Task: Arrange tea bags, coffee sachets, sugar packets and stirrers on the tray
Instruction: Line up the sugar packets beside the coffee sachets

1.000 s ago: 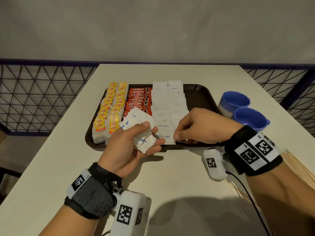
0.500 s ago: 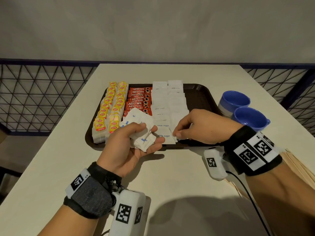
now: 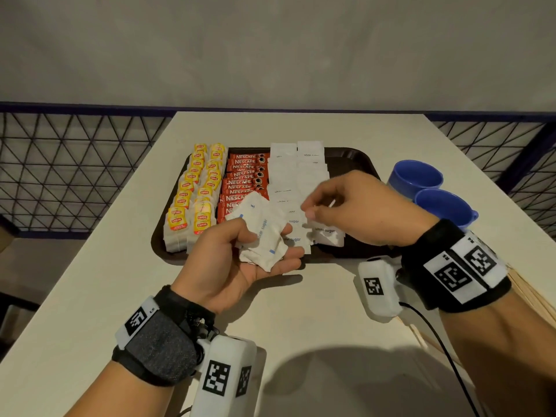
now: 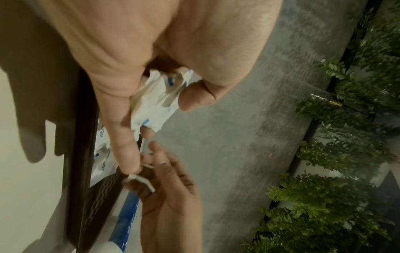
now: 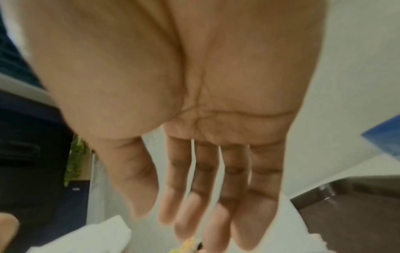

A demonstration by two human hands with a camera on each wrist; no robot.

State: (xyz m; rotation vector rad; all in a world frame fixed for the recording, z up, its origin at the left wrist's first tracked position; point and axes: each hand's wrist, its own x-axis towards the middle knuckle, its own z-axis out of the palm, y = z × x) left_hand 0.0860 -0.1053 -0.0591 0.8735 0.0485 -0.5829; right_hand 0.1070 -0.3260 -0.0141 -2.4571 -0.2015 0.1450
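Left hand [image 3: 240, 260] bunched limp, crinkly sugar packets [image 3: 264, 236] in its grip; right hand [image 3: 361, 206], fingers loosely spread and empty, hovered: best pinched by an edge.

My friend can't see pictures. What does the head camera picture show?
A person's left hand holds a bunch of white sugar packets above the near edge of a dark tray, while the right hand hovers open over it. The tray holds rows of yellow tea bags, red coffee sachets and more sugar; two blue cups stand beside it.
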